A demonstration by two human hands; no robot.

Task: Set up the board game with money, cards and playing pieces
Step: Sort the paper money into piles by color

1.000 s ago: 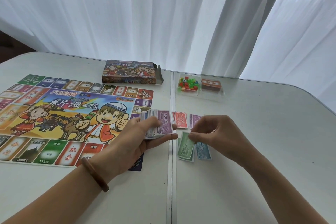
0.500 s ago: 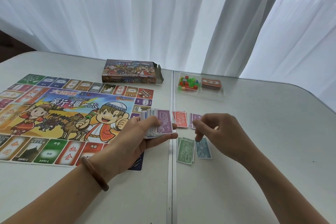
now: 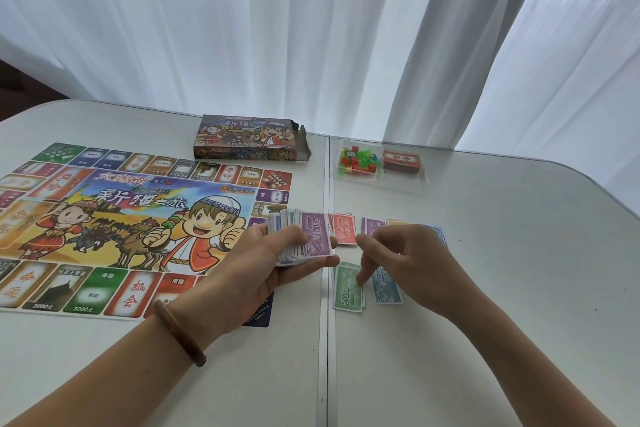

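Just right of the counter's [image 3: 519, 253] centre seam, that's where your money is going down: green 500 notes [image 3: 346, 288] nearest you, a blue pile [image 3: 386, 288] just beside them, red 10000 notes [image 3: 344, 230] behind, and more piles partly hidden by your right hand [image 3: 408, 260]. That hand holds nothing. Its fingers are bent down, and one fingertip touches the right edge of the green pile. Your left hand [image 3: 263, 263] grips the unsorted stack of notes [image 3: 304, 239] above the seam, thumb across the top, a purple 5000 showing. The stack is fanned and uneven, so I'd judge these as thin, light, slick paper slips that bend easily and slide off each other. Peel the top one by its near right corner, thumb on top, and keep the left thumb pressing so the rest stay put. The board [image 3: 138, 218] is spread flat on the left. The playing pieces [image 3: 356, 161] and card deck [image 3: 401, 160] wait in the clear tray [image 3: 381, 180] at the back, right of the open box [image 3: 247, 142].
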